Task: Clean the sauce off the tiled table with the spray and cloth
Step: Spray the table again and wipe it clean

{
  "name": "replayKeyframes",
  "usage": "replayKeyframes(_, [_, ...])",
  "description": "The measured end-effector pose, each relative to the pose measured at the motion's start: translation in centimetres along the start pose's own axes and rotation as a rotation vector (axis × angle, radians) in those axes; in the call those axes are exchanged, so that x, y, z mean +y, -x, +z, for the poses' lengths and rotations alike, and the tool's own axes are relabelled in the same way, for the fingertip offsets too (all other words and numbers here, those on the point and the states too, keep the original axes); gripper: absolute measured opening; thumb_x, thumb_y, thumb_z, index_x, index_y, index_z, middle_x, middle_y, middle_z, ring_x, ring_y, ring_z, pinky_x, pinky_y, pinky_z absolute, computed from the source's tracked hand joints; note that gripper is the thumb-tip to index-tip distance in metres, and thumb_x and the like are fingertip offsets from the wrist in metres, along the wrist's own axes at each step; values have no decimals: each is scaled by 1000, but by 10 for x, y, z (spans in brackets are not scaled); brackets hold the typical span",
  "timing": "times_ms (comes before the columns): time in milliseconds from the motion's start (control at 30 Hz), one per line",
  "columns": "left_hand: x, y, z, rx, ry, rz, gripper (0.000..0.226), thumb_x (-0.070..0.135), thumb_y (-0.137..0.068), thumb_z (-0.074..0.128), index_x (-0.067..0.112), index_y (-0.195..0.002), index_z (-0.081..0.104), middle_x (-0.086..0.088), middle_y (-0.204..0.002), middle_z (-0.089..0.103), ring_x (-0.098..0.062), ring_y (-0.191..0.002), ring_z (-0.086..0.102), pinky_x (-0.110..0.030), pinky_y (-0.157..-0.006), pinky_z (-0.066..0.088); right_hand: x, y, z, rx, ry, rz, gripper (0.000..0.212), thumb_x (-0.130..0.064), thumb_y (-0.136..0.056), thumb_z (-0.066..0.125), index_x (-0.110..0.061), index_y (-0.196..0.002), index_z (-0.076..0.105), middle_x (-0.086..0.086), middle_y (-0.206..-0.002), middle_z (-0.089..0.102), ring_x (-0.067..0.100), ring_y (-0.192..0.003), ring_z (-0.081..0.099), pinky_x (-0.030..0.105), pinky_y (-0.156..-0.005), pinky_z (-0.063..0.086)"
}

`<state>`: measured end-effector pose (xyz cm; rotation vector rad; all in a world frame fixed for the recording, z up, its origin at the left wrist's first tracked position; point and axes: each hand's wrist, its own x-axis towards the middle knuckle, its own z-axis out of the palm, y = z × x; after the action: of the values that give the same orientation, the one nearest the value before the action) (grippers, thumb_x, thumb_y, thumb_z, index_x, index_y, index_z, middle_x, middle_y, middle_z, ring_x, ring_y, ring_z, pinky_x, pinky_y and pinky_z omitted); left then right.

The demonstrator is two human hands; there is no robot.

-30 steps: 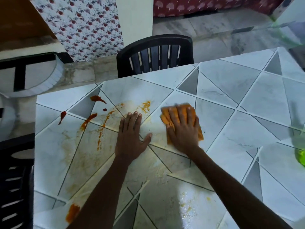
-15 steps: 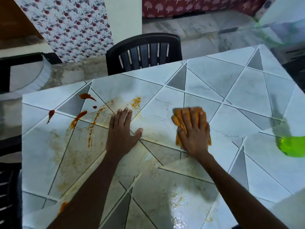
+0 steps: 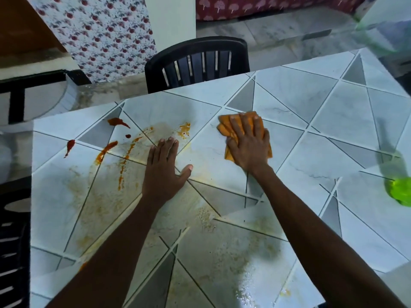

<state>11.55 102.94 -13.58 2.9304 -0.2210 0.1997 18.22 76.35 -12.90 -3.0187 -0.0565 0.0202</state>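
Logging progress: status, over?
Right hand flat on cloth. Left hand flat on table. Sauce streaks unwiped, left side. Nothing blocking.

A home dining spot: tiled table (image 3: 311,112), black plastic chair (image 3: 198,63), floral curtain (image 3: 100,34) (patterned fabric behind).

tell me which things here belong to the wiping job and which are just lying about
Job: orange cloth under the right hand; left hand flat on the tiled table; red sauce streaks; green object at the right edge, probably the spray, blurred.
Just about: black chair behind the table; floral-print wall covering.
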Motion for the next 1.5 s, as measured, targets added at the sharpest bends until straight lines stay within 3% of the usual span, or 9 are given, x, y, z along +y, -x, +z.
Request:
replayKeyframes(133, [1, 0, -3, 11, 33, -7, 78, 57, -89, 51, 9, -149, 37, -10, -154, 37, -30, -145, 27, -48, -119, 19, 12, 95, -2, 1, -53, 172, 66, -56, -99, 26, -35, -160, 13, 0, -169, 10, 35, -154, 3, 61, -116, 20])
replayKeyframes(267, [2, 0, -5, -5, 28, -15, 79, 58, -89, 50, 9, -149, 37, -10, -154, 37, -29, -146, 26, -49, -119, 19, -33, 178, -2, -63, -86, 49, 65, -54, -100, 28, -33, -160, 14, 0, -169, 5, 34, -155, -3, 61, -121, 12])
replayKeyframes(433, [0, 0, 2, 8, -14, 2, 78, 59, -90, 48, 9, -149, 37, -11, -153, 38, -31, -144, 29, -49, -118, 21, -46, 94, 6, -7, -67, -147, 62, -52, -101, 33, -34, -159, 19, 0, -168, 14, 35, -154, 4, 59, -120, 14])
replayKeyframes(567, [0, 2, 5, 55, -12, 30, 75, 58, -92, 47, 8, -147, 40, -12, -151, 41, -33, -142, 33, -50, -118, 22, 0, 25, 2, -30, -22, -25, 62, -55, -97, 32, -35, -156, 29, 0, -165, 26, 38, -151, 18, 60, -112, 27])
replayKeyframes(733, [-1, 4, 3, 59, 16, 31, 76, 60, -92, 47, 6, -146, 41, -14, -150, 43, -34, -142, 33, -50, -118, 22, 42, 127, -9, 0, -23, 106, 64, -56, -100, 23, -34, -160, 16, 0, -168, 13, 35, -154, 7, 58, -113, 27])
replayKeyframes(900, [0, 3, -3, -6, -26, 19, 78, 61, -93, 44, 6, -147, 39, -16, -152, 40, -36, -143, 32, -51, -118, 22, -9, 241, -4, -67, -77, 48, 65, -55, -101, 29, -34, -160, 14, 0, -169, 6, 34, -155, -2, 62, -120, 17])
replayKeyframes(1100, [0, 6, 9, -6, -50, 22, 76, 59, -95, 43, 4, -147, 37, -19, -151, 40, -37, -140, 35, -50, -117, 25, -5, 143, 4, -10, -53, -161, 63, -50, -98, 38, -37, -158, 23, -2, -167, 17, 36, -154, 9, 57, -117, 21])
replayKeyframes(1233, [19, 25, -4, 58, 63, -41, 71, 55, -91, 50, 0, -136, 48, -18, -138, 48, -35, -126, 45, -44, -109, 35, 57, 95, 2, -23, -28, 15, 62, -52, -97, 35, -36, -156, 27, -1, -165, 25, 39, -151, 17, 59, -113, 28])
replayKeyframes(1500, [52, 70, 3, -108, 51, -92, 94, 66, -88, 42, 0, -152, 22, -20, -158, 26, -34, -146, 24, -49, -120, 15, 75, 265, -10, -55, -8, 158, 71, -50, -95, 41, -33, -160, 16, 1, -169, 11, 36, -154, 4, 58, -119, 19])
